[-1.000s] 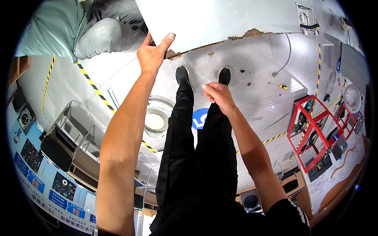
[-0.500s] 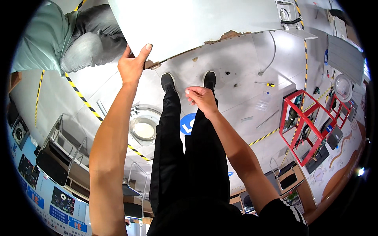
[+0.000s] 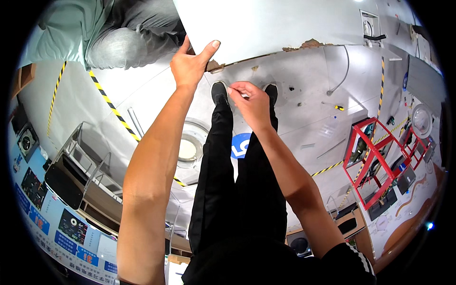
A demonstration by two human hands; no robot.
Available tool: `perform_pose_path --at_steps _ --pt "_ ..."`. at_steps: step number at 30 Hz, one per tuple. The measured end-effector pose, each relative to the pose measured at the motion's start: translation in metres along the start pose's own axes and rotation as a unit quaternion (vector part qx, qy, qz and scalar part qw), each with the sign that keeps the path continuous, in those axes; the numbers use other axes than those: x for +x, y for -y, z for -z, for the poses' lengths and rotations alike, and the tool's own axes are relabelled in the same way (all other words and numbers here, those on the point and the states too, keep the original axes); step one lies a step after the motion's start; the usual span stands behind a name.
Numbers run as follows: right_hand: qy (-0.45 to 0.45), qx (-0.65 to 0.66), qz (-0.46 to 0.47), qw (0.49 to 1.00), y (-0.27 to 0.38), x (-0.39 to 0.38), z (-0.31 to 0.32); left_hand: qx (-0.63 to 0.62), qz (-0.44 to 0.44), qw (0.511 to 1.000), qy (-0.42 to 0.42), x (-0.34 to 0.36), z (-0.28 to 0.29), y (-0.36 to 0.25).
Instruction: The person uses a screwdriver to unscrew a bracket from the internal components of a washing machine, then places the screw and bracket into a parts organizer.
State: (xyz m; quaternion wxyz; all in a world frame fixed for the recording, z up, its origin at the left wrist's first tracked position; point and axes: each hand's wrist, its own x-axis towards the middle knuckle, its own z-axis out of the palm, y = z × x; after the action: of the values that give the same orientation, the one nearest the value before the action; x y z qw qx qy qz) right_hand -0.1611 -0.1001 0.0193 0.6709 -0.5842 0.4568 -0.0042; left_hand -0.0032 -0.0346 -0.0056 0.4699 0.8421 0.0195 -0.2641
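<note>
A large white appliance cabinet (image 3: 275, 28) with a rusted, crumbling lower edge fills the top of the view. My left hand (image 3: 190, 66) grips its near left corner, thumb over the white face and fingers round the side edge. Below that edge, above my shoes, my right hand (image 3: 254, 107) hangs apart from the cabinet with thumb and forefinger pinched together. Whether anything small sits in that pinch I cannot tell. A square opening with a round filter cap (image 3: 368, 27) shows at the cabinet's right end.
Another person's grey-trousered knee (image 3: 118, 47) is close on the left of the cabinet. A round door ring (image 3: 195, 124) lies on the floor under my left forearm. To the right are a grey hose (image 3: 347, 61), a yellow-handled screwdriver (image 3: 338, 108) and a red metal frame (image 3: 377, 194).
The whole scene has shifted to the right in view. My right hand has come up a little, closer to my left hand, which keeps its grip on the cabinet corner.
</note>
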Motion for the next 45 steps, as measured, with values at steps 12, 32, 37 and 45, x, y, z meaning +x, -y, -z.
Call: perform_pose_path --at_steps 12,32,37,45 --pt "-0.088 -0.09 0.133 0.983 -0.002 0.022 -0.04 -0.004 0.012 1.0 0.008 -0.001 -0.001 0.003" --pt "-0.184 -0.081 0.061 0.978 0.004 0.025 -0.063 0.047 0.017 0.999 0.0 -0.002 0.001 0.0" --pt "-0.192 -0.097 0.083 0.973 -0.001 0.027 -0.063 0.056 0.003 0.998 -0.002 -0.002 0.0 0.001" --pt "-0.182 -0.065 0.066 0.979 -0.009 0.029 -0.063 0.058 -0.003 0.998 -0.008 0.001 -0.002 0.005"
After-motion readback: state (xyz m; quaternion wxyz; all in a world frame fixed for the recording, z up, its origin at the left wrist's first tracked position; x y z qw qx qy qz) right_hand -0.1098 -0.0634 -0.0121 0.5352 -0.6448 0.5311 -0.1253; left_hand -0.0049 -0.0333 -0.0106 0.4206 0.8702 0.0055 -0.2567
